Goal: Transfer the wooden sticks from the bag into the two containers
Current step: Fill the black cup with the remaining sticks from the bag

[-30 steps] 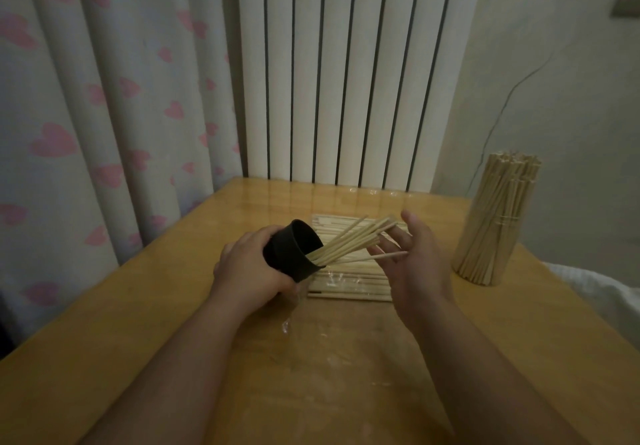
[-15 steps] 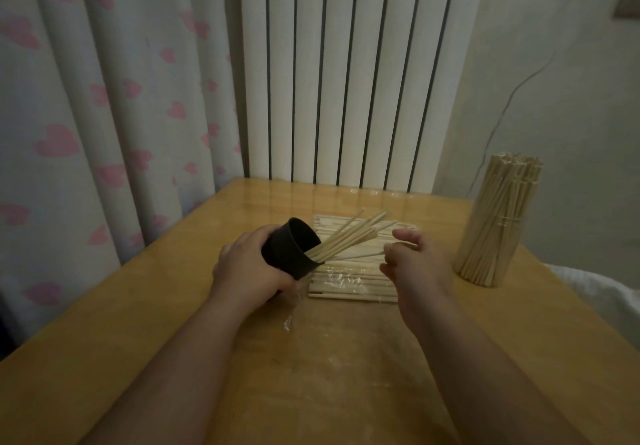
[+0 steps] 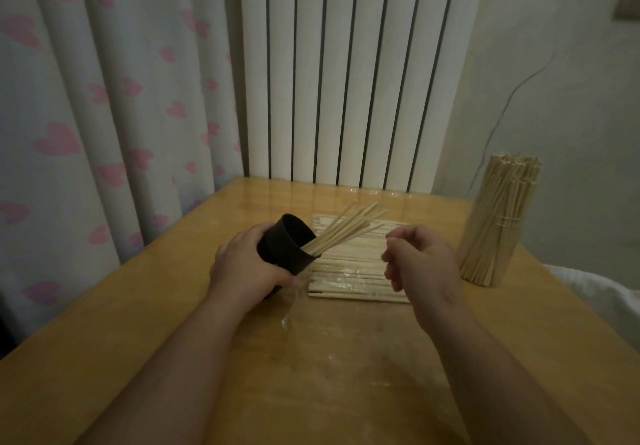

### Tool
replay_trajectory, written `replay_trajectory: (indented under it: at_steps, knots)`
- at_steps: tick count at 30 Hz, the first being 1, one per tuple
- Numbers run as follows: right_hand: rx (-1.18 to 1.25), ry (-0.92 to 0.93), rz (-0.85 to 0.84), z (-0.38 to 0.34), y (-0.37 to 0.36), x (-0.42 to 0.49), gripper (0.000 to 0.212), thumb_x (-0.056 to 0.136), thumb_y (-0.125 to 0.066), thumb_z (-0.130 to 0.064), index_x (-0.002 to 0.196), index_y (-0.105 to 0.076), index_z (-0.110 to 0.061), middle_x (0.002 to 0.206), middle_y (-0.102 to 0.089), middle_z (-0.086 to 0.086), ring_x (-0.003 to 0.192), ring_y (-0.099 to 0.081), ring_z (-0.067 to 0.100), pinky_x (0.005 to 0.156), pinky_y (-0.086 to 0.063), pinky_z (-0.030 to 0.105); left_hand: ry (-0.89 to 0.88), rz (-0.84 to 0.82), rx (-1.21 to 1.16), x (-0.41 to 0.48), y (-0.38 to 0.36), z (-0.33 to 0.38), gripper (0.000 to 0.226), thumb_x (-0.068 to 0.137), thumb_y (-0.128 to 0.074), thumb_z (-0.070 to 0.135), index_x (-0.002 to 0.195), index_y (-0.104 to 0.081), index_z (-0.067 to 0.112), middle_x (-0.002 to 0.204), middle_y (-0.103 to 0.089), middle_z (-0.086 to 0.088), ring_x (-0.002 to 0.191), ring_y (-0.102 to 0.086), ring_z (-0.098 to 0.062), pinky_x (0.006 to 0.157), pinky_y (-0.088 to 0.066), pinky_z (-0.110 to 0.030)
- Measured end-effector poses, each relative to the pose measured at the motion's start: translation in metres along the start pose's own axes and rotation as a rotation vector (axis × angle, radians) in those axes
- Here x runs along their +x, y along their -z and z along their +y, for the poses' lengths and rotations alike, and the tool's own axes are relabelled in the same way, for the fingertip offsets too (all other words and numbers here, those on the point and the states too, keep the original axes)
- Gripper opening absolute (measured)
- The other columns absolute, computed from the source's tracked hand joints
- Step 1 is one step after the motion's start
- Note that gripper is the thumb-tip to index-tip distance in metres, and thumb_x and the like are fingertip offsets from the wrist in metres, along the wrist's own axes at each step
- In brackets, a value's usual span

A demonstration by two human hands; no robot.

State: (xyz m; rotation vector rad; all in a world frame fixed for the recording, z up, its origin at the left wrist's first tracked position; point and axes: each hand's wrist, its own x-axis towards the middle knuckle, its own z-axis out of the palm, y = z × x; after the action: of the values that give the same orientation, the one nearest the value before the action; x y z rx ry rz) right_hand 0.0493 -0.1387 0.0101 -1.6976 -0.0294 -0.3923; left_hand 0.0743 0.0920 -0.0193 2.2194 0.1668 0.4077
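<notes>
Filling black container, by look of it; other one seems done.
- Table point(image 3: 346, 375): carries everything.
- Bag point(image 3: 341, 276): clear plastic, flat at table centre; many wooden sticks point(image 3: 356, 261) lie in it.
- Standing bundle point(image 3: 498, 222): far right, well apart, upright, banded, packed; its container hard to make out.
- Black container point(image 3: 284, 247): tilted, mouth toward bag.
- Left hand point(image 3: 242, 264): clamped round container wall.
- Right hand point(image 3: 422, 261): above bag, fingers loosely curled, nothing seen in grasp.
- Loaded sticks point(image 3: 346, 229): few, fanning from mouth.
- Next: right hand pinches fresh batch from bag and feeds ends into mouth; too steep a tilt could spill the load.

Heart curtain point(image 3: 104, 115), white radiator point(image 3: 346, 80), wooden table point(image 3: 346, 375)
</notes>
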Motion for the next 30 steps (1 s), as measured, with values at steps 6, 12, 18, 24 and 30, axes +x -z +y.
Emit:
replay_trajectory:
  at_steps: [6, 12, 18, 24, 30]
  knots:
    - [-0.397, 0.111, -0.229, -0.011, 0.001, -0.011, 0.025, 0.097, -0.048, -0.019, 0.080, -0.065, -0.015, 0.066, -0.070, 0.002, 0.054, -0.065, 0.014, 0.049, -0.047, 0.029, 0.016, 0.005, 0.002, 0.002, -0.002, -0.003, 0.102, 0.048, -0.095, 0.033, 0.138, -0.049, 0.043, 0.119, -0.050, 0.018, 0.125, -0.045, -0.022, 0.103, -0.045, -0.052]
    - [-0.758, 0.155, -0.421, -0.005, -0.010, -0.014, 0.024, 0.093, -0.047, -0.027, 0.083, -0.068, -0.021, 0.081, -0.069, -0.006, 0.075, -0.063, 0.013, 0.075, -0.056, 0.042, 0.019, 0.007, -0.006, 0.003, -0.003, -0.005, 0.101, 0.049, -0.094, 0.030, 0.138, -0.049, 0.042, 0.116, -0.048, 0.018, 0.125, -0.045, -0.022, 0.102, -0.045, -0.053]
    - [-1.003, 0.123, -0.656, 0.024, -0.023, -0.007, 0.040, 0.097, -0.049, -0.020, 0.136, -0.056, -0.025, 0.139, -0.052, -0.005, 0.129, -0.049, 0.017, 0.107, -0.041, 0.031, 0.020, 0.013, -0.017, 0.004, -0.004, -0.006, 0.099, 0.048, -0.094, 0.030, 0.136, -0.051, 0.042, 0.114, -0.049, 0.017, 0.123, -0.048, -0.023, 0.101, -0.047, -0.053]
    - [-1.222, 0.146, -0.568, 0.039, -0.029, -0.007, 0.053, 0.097, -0.045, -0.017, 0.149, -0.037, -0.025, 0.148, -0.040, 0.001, 0.136, -0.038, 0.026, 0.112, -0.029, 0.046, 0.024, 0.006, -0.013, 0.003, -0.003, -0.004, 0.098, 0.051, -0.094, 0.028, 0.138, -0.050, 0.041, 0.114, -0.046, 0.019, 0.126, -0.046, -0.023, 0.103, -0.045, -0.053]
    - [-1.211, 0.209, -0.471, 0.045, -0.032, -0.001, 0.042, 0.096, -0.042, -0.012, 0.132, -0.053, -0.030, 0.129, -0.051, -0.002, 0.117, -0.045, 0.025, 0.095, -0.036, 0.040, 0.023, 0.000, -0.018, 0.002, -0.004, -0.005, 0.099, 0.049, -0.093, 0.028, 0.137, -0.050, 0.042, 0.117, -0.049, 0.018, 0.125, -0.047, -0.023, 0.102, -0.046, -0.053]
